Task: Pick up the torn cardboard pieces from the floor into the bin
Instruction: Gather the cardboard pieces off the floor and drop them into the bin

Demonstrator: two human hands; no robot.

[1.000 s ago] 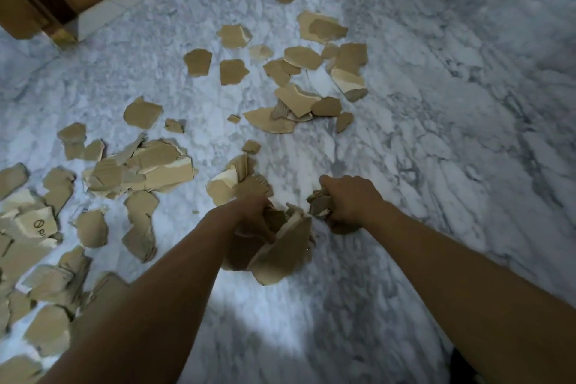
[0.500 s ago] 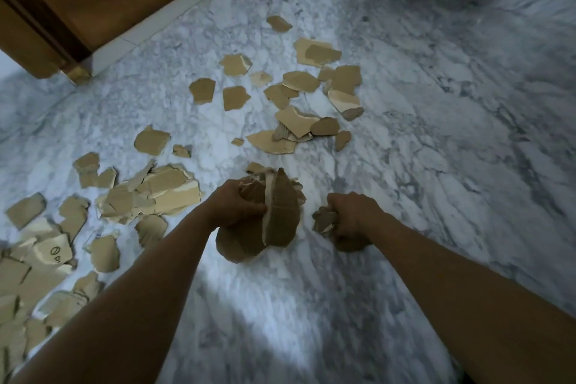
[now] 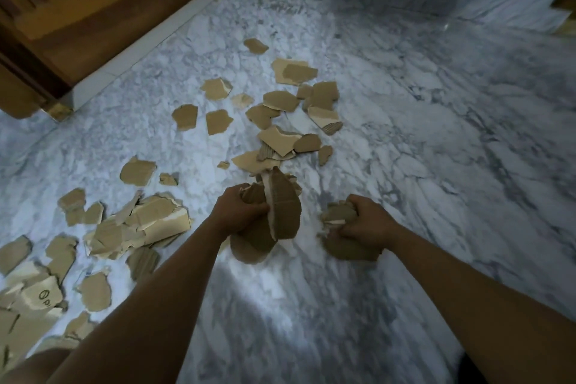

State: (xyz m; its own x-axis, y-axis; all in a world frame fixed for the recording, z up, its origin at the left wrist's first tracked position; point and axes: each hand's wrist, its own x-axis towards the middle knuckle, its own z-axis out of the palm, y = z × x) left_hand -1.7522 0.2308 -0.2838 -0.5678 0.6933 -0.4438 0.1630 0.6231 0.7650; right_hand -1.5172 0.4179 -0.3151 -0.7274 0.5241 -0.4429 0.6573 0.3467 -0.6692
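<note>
— Cardboard, brown and torn: where is it?

— Two lots are in the hands. The left hand point(image 3: 240, 209) has its fingers curled round a bundle of larger pieces point(image 3: 282, 212). One broad curved piece stands on edge in it, its pale torn edge toward the hand. The right hand point(image 3: 364, 218) is clenched round a smaller wad point(image 3: 338, 215).

— Anything under that fist?

— A flat brown piece point(image 3: 349, 248) shows just below it. I cannot tell whether the fingers hold it too.

— Do the two hands touch?

— No. They are side by side and near each other, with a strip of grey-veined marble floor point(image 3: 436, 165) showing between them.

— And the rest of the pieces?

— They are scattered on that floor. A cluster point(image 3: 279, 139) lies just beyond the left hand's bundle, and single scraps trail away past it. A thick overlapping heap point(image 3: 149, 227) sits to the left of the left hand. More pieces lie left of the left forearm, among them a printed piece point(image 3: 42, 293) bearing a round mark.

— What stands behind it all?

— A wooden door point(image 3: 93, 9) stands well beyond the left hand, with a pale strip point(image 3: 140, 56) along its foot.
</note>
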